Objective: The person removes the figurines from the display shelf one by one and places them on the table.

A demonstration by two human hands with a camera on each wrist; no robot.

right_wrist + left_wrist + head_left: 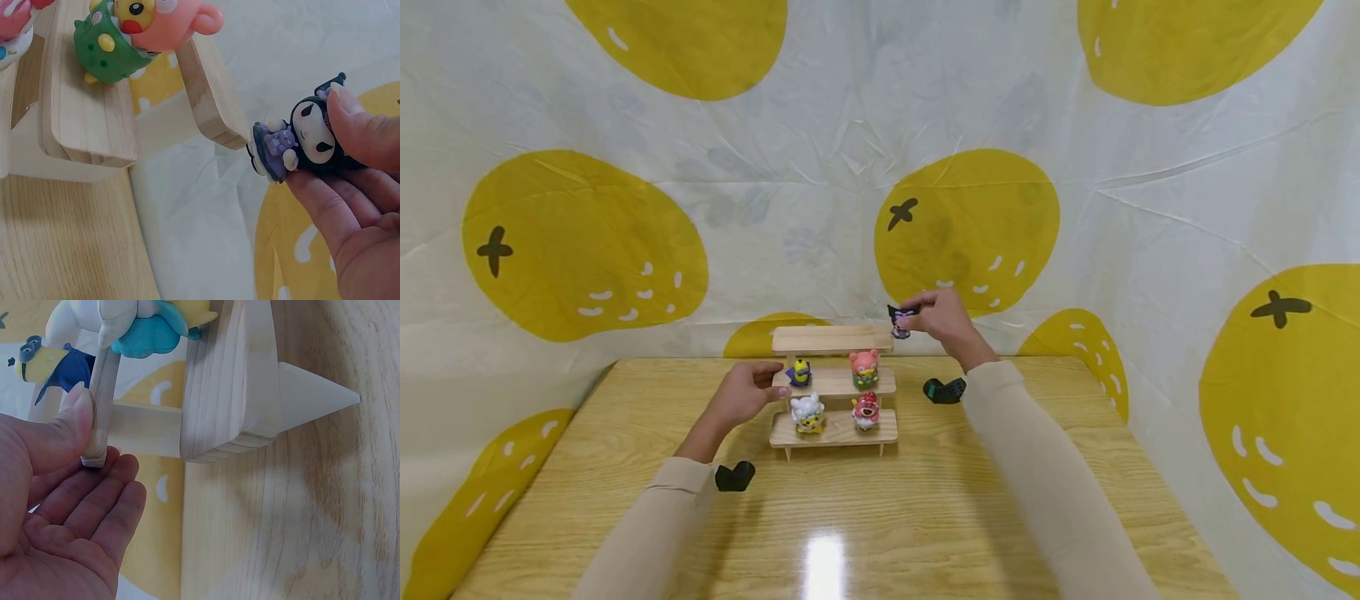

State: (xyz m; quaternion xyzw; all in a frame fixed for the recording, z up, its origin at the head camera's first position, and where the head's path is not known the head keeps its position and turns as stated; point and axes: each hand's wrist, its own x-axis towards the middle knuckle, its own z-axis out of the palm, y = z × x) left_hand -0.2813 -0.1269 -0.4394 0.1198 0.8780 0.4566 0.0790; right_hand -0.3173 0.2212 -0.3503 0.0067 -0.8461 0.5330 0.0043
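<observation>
My right hand pinches a black-hooded figurine with a white face and purple dress between thumb and fingers. It is held off the right end of the top tier of a three-tier wooden display stand. At the left end of the middle tier, my left hand grips the board, thumb on top and fingers underneath. Near that thumb stands a yellow figurine with goggles and a blue cape. A pink figurine in green occupies the same tier's right side.
On the bottom tier sit a white-hooded figurine and a red-and-pink figurine. The stand rests on a wood-grain table. Behind hangs a white cloth printed with yellow fruit. Black objects show beside both sleeves.
</observation>
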